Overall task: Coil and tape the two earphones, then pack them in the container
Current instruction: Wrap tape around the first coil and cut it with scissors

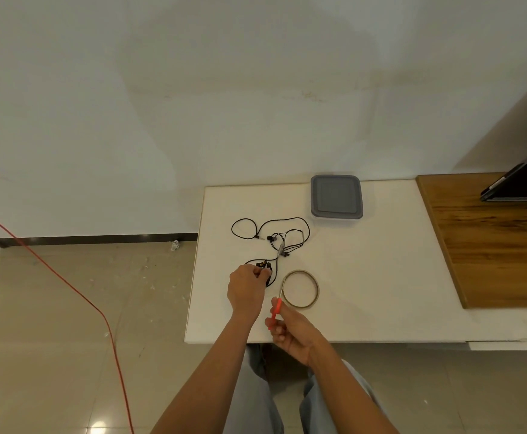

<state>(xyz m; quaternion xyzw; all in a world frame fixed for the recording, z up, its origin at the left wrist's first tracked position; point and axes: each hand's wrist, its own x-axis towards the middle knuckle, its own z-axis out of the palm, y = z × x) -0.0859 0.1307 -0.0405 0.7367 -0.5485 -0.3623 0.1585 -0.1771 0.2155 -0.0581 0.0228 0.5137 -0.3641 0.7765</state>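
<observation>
Left hand (246, 288) pinches black earphone (263, 264) — right hand (290, 332) grips red scissors (276, 309), tape roll (317, 291) beside — lidded container (336, 195) beyond.

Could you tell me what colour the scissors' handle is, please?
Red-orange; the scissors handle shows best in the head view, in the right hand.
</observation>
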